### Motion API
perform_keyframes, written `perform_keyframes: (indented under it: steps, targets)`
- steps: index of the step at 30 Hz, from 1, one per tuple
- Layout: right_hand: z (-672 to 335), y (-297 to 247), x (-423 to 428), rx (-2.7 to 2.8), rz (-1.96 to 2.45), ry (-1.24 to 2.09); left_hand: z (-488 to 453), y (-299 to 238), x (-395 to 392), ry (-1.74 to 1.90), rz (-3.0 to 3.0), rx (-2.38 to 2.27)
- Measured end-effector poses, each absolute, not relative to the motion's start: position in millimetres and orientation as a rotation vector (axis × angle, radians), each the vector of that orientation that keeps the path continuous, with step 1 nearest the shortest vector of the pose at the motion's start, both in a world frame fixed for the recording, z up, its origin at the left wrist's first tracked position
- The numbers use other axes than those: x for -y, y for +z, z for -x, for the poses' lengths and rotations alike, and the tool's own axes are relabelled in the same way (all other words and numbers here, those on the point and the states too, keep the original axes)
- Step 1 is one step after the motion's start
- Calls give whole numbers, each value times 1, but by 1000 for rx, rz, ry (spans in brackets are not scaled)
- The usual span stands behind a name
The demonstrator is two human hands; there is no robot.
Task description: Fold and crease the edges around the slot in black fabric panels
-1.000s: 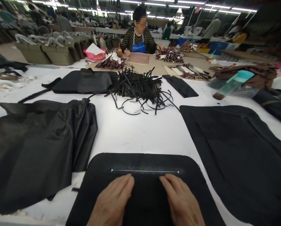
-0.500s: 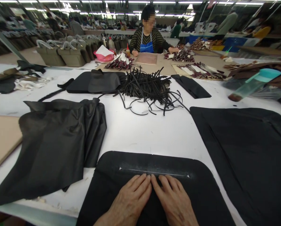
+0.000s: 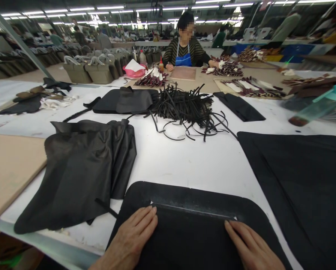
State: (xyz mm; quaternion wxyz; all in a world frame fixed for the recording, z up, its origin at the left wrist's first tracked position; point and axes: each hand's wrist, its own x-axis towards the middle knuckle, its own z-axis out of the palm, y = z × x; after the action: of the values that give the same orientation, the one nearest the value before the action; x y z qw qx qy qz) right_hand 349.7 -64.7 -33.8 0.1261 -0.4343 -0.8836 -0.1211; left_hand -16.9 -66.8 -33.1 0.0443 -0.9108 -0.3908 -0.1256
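Note:
A black panel with rounded corners (image 3: 190, 195) lies on the white table right in front of me, with a thin pale slit line (image 3: 193, 210) across it. My left hand (image 3: 131, 234) lies flat on the panel at the slit's left end, fingers stretched out. My right hand (image 3: 251, 245) presses flat near the slit's right end, fingers together and extended. Neither hand holds anything.
A heap of black lining fabric (image 3: 80, 168) lies to the left, a large black sheet (image 3: 303, 180) to the right. A tangle of black strips (image 3: 187, 108) sits further back. A brown board (image 3: 10, 165) covers the left edge. A person in a blue apron (image 3: 186, 52) works across the table.
My hands were side by side at the middle of the slit; they have slid apart to its two ends. The view has shifted left.

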Motion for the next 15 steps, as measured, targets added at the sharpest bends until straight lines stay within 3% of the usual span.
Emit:
perform_keyframes:
  steps: [9,15]
  targets:
    - [-382,-32,72,2484,1469,-371,37,-30,61,-569,2588,1260]
    - [-341,10,73,2321,1332,-302,12,-10,76,-364,2685,1349]
